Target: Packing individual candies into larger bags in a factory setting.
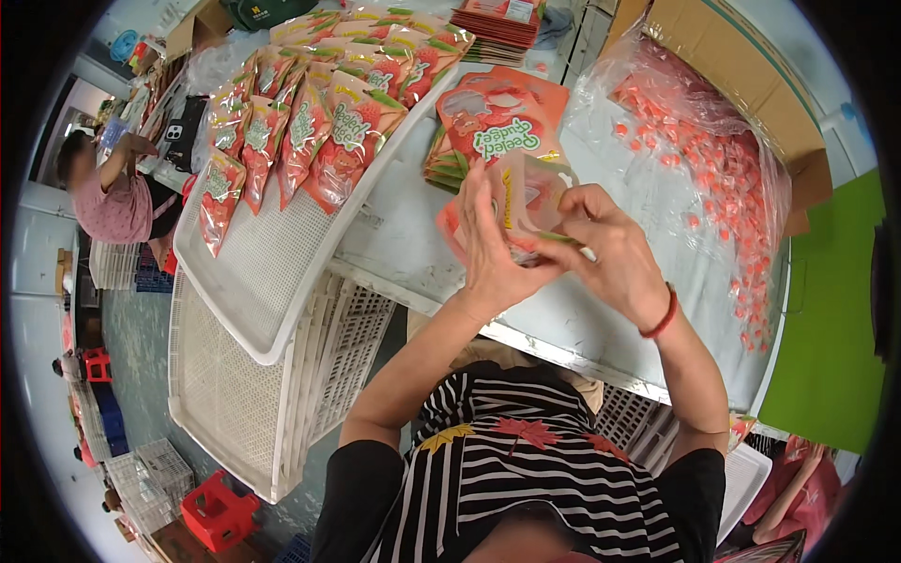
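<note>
A pink and red snack pouch (526, 195) is between my hands above the table's front edge, its top spread apart. My left hand (495, 251) grips it from the left, fingers stretched along its side and thumb across the near edge. On the other side, my right hand (615, 251) pinches the pouch's rim with bent fingers. What lies inside the pouch I cannot make out. Just beyond my hands lies a stack of flat red pouches (502, 103). Small wrapped red pieces (713, 188) spill from a clear plastic bag on the right.
Filled pouches (352, 131) stand in rows on a white mesh tray (258, 272) at the left, above more stacked trays (225, 375). A cardboard box (751, 70) stands at the far right. One person (117, 192) sits at the left; another (798, 488) is at the lower right.
</note>
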A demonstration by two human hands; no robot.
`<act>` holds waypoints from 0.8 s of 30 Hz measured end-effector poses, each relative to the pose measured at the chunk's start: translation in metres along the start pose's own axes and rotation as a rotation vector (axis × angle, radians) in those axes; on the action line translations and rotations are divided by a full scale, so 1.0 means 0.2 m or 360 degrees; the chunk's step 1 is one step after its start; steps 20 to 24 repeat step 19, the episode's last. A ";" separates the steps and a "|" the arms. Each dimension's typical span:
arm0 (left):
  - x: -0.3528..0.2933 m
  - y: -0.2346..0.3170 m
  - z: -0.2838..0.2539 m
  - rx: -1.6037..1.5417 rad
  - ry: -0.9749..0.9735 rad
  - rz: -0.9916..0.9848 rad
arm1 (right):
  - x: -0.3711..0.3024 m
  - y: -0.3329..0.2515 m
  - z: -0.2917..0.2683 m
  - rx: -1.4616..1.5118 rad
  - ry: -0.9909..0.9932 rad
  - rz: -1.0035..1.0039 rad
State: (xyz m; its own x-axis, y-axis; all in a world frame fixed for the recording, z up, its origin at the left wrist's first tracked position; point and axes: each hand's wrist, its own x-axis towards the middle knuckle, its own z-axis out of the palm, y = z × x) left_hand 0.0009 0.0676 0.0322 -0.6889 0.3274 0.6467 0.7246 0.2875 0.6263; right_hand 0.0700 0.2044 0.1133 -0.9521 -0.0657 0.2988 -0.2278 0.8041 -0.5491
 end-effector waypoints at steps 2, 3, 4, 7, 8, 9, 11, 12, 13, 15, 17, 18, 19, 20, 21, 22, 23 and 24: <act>0.01 -0.07 -0.06 -0.0433 -0.0038 -0.0156 | 0.02 0.04 -0.02 0.0175 -0.0076 -0.0005; 0.04 -0.09 -0.11 -0.0775 -0.0071 -0.0257 | 0.02 0.04 -0.06 0.0192 -0.0042 -0.0077; 0.07 -0.11 -0.16 -0.1118 -0.0104 -0.0355 | 0.02 0.04 -0.10 0.0208 -0.0008 -0.0149; 0.17 -0.16 -0.26 -0.1248 -0.0384 -0.0536 | 0.03 -0.02 -0.14 0.0261 -0.0010 -0.0169; 0.18 -0.18 -0.28 -0.1428 -0.0570 -0.0638 | 0.03 -0.04 -0.14 0.0298 0.0045 -0.0205; 0.19 -0.18 -0.30 -0.1332 -0.0677 -0.0550 | 0.04 -0.04 -0.11 0.0239 0.0176 -0.0357; 0.18 -0.18 -0.31 -0.1431 -0.0591 -0.0638 | 0.03 -0.04 -0.12 0.0165 0.0083 -0.0192; 0.17 -0.17 -0.31 -0.1525 -0.0506 -0.0727 | 0.02 -0.03 -0.12 0.0094 -0.0007 -0.0026; 0.15 -0.17 -0.31 -0.1525 -0.0498 -0.0735 | 0.01 -0.02 -0.12 0.0097 -0.0017 -0.0028; 0.11 -0.17 -0.28 -0.1531 -0.0353 -0.0699 | 0.01 0.01 -0.13 -0.0098 -0.0228 0.0129; 0.09 -0.17 -0.27 -0.1542 -0.0283 -0.0728 | 0.02 0.02 -0.11 -0.0043 -0.0259 0.0211; 0.09 -0.18 -0.27 -0.1550 -0.0216 -0.0754 | 0.03 0.02 -0.10 0.0013 -0.0286 0.0292; 0.09 -0.21 -0.27 -0.1537 -0.0264 -0.0799 | 0.02 0.01 -0.10 0.0015 -0.0293 0.0296; 0.09 -0.21 -0.27 -0.1537 -0.0264 -0.0799 | 0.02 0.01 -0.10 0.0015 -0.0293 0.0296; 0.09 -0.21 -0.27 -0.1537 -0.0264 -0.0799 | 0.02 0.01 -0.10 0.0015 -0.0293 0.0296; 0.09 -0.21 -0.27 -0.1537 -0.0264 -0.0799 | 0.02 0.01 -0.10 0.0015 -0.0293 0.0296; 0.09 -0.21 -0.27 -0.1537 -0.0264 -0.0799 | 0.02 0.01 -0.10 0.0015 -0.0293 0.0296; 0.09 -0.21 -0.27 -0.1537 -0.0264 -0.0799 | 0.02 0.01 -0.10 0.0015 -0.0293 0.0296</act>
